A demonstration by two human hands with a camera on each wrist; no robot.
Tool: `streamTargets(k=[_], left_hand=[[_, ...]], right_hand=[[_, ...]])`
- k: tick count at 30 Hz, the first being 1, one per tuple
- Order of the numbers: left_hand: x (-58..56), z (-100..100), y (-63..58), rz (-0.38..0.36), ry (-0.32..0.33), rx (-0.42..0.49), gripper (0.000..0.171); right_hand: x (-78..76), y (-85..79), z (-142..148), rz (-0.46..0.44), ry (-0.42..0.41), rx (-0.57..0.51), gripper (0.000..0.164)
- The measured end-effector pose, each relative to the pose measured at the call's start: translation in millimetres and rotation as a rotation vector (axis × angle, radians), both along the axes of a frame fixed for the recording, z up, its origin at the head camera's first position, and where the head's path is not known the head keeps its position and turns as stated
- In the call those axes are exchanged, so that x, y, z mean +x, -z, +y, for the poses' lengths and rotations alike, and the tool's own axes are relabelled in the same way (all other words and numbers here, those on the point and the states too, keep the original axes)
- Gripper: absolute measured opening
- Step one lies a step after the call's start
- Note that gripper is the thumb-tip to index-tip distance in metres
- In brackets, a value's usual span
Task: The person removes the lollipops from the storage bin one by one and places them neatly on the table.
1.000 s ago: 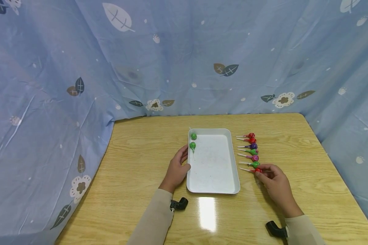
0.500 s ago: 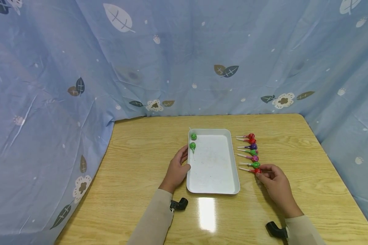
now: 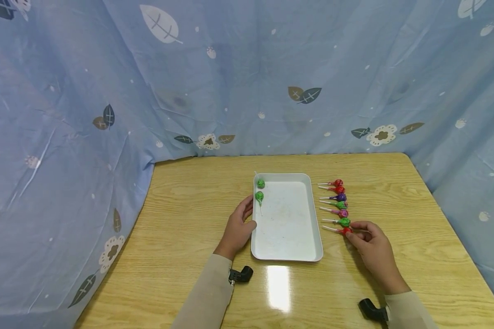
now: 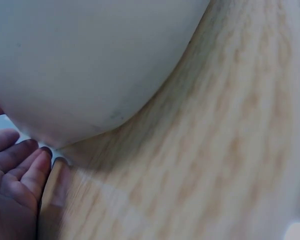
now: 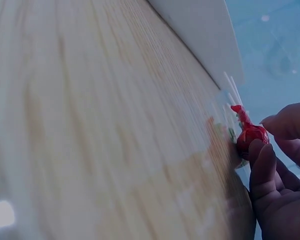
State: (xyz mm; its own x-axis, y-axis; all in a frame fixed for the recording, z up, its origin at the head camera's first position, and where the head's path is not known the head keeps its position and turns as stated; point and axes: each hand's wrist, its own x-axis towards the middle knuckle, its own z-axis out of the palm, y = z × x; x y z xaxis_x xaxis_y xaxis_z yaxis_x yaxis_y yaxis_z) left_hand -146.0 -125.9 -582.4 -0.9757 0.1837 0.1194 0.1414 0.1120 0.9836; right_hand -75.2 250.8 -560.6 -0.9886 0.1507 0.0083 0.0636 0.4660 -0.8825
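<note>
My left hand [image 3: 236,230] holds the left side of a shallow white tray [image 3: 288,228], thumb at the rim and fingers along the outer wall. Two green lollipops [image 3: 259,196] lie in the tray's far left corner area, one stick poking past the rim. To the tray's right, my right hand [image 3: 372,246] pinches the wrapped head of a red lollipop [image 5: 251,137] between thumb and fingers. It is the nearest of a column of lollipops, its white stick pointing left toward the tray. Just beyond it lies a green lollipop [image 3: 344,222], close to my fingertips.
Farther up the column lie a pink lollipop [image 3: 343,213], another green one, a purple lollipop [image 3: 340,198] and two red ones, sticks all pointing left. Everything stands on a wooden table [image 3: 189,219]. A blue patterned curtain [image 3: 247,91] hangs along its back and sides.
</note>
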Motion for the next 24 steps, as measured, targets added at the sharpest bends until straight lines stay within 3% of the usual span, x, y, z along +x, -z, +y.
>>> streamTargets(k=[24], left_hand=[[2.4, -0.1, -1.6, -0.016, -0.006, -0.015, 0.083]], right_hand=[[-2.2, -11.6, 6.4, 0.022, 0.021, -0.06, 0.036]])
